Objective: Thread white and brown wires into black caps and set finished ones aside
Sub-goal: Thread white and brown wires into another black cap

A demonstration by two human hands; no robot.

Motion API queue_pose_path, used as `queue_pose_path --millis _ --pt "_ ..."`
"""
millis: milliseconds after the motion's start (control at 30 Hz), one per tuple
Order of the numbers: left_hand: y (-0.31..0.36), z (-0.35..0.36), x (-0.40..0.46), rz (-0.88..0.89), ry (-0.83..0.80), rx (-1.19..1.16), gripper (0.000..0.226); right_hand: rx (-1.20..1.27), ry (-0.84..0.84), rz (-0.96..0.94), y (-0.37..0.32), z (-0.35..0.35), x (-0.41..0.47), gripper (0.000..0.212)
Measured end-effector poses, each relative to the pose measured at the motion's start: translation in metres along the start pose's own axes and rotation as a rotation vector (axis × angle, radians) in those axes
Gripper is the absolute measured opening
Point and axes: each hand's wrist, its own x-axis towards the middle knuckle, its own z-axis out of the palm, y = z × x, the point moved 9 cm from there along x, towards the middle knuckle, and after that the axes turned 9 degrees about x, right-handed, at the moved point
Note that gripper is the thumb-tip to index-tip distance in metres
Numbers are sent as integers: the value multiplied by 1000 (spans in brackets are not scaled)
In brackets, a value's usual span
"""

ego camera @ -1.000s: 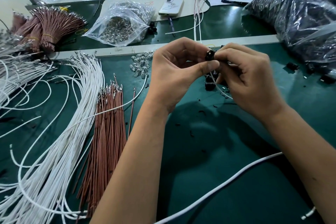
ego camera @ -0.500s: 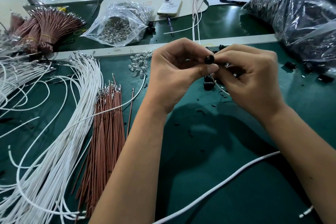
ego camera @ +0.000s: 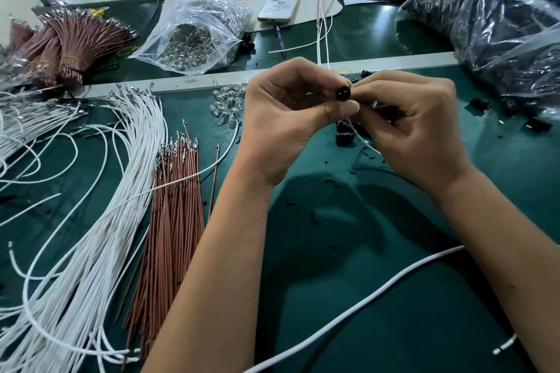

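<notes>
Nearest the worker, a thick white cable [ego camera: 357, 309] crosses the green bench [ego camera: 378, 297] diagonally beneath the right forearm. To the left lies a loose sheaf of white wires [ego camera: 100, 239], and just beside it a bundle of brown wires [ego camera: 172, 215] with metal terminals at the far ends; one white wire arcs across the brown bundle toward the hands.

Both hands are raised above the bench and meet at the fingertips. The left hand [ego camera: 281, 121] pinches a black cap [ego camera: 344, 93] between thumb and forefinger, its round face turned up toward the camera. The right hand [ego camera: 415, 127] has its fingers curled against the cap and closed on a thin white wire [ego camera: 362, 138] that trails out below the palm. Whether the wire end sits inside the cap cannot be determined; the fingers hide it.

Directly beneath the hands rest loose black caps [ego camera: 345, 135]. Near the left hand lies a small heap of clear LEDs [ego camera: 227, 104].

Beyond the grey divider strip: a clear bag of small parts [ego camera: 197, 36], tied brown wire bundles [ego camera: 75, 45] at far left, a white phone [ego camera: 278, 6], several finished wired pieces [ego camera: 324, 12], and a large dark plastic bag [ego camera: 497, 15] at right.
</notes>
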Motion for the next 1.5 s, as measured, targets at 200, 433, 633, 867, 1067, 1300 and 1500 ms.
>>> queue_pose_path --millis 200,433,633,867,1067,1300,1500 --pt "1 -1 0 0 -2 3 32 -45 -4 -28 -4 2 0 11" --pt "2 0 0 9 -13 13 33 -147 -12 -78 -7 5 1 15" --pt "0 0 0 25 -3 -11 36 -160 -25 -73 -8 9 -1 19" --pt "-13 -6 1 -34 91 -36 28 -118 -66 -4 1 11 -1 13" --pt "-27 -9 1 -136 160 -61 24 85 -152 104 14 21 -4 16" --pt "-36 -10 1 -171 231 -67 20 235 -119 256 30 23 -7 17" --pt "-38 -25 -1 -166 375 53 19 98 -176 261 26 36 0 26"
